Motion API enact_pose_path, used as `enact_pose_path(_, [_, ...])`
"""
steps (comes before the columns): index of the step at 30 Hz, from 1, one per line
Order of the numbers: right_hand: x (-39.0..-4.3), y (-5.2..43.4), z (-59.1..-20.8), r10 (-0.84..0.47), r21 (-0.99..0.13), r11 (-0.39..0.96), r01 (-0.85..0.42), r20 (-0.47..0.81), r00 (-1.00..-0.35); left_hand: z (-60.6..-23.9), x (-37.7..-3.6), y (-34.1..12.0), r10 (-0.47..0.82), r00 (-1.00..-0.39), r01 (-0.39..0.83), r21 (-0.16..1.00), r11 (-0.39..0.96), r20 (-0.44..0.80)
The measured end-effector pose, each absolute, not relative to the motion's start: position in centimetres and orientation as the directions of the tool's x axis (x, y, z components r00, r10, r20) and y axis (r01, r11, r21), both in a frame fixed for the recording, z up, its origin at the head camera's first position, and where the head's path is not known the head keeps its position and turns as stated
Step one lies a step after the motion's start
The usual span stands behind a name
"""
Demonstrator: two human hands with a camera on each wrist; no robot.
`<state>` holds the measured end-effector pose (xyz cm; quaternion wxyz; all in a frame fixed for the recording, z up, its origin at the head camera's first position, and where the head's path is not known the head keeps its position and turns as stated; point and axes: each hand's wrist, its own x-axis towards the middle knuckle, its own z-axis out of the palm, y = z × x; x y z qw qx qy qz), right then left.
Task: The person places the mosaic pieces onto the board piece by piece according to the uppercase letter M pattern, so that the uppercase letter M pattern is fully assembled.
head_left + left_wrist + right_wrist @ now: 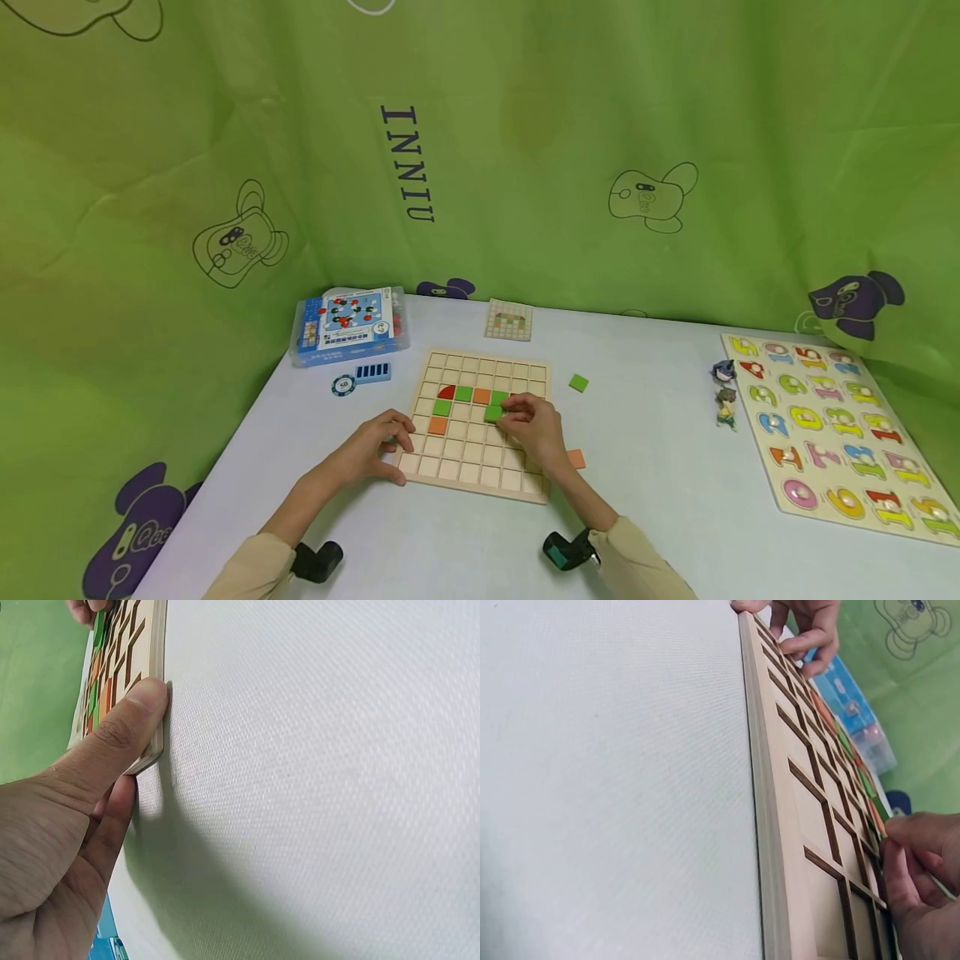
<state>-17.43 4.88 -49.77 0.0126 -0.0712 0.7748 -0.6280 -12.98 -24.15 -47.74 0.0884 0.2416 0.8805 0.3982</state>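
A wooden grid board [480, 454] lies flat on the white table. In its upper rows sit a red quarter-round tile [447, 392], green tiles [442, 407] and orange tiles [437, 426]. My left hand [375, 446] grips the board's near-left corner; the left wrist view shows the thumb [139, 705] on the front edge and the fingers at the side. Between thumb and fingertips, my right hand [538, 429] pinches a green square tile [492, 414] over the board's right half. That hand partly covers the tiles behind it, and whether the held tile touches the board I cannot tell.
Right of the board lie a loose green tile [579, 382] and an orange tile [576, 459]. Behind it rests a pattern card [509, 321]. A plastic box [348, 325], a chip [343, 385] and a blue block [372, 372] are left; figurines [726, 408] and a number puzzle [813, 421] are right.
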Motion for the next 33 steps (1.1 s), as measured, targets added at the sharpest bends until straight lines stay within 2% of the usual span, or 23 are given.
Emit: enact_pose_path(33, [-17.86, 3.93, -50.05, -0.155, -0.938, 0.281, -0.204, 0.166, -0.974, -47.93, -13.03, -24.15, 0.487, -0.873, 0.338, 0.748, 0.572, 0.023])
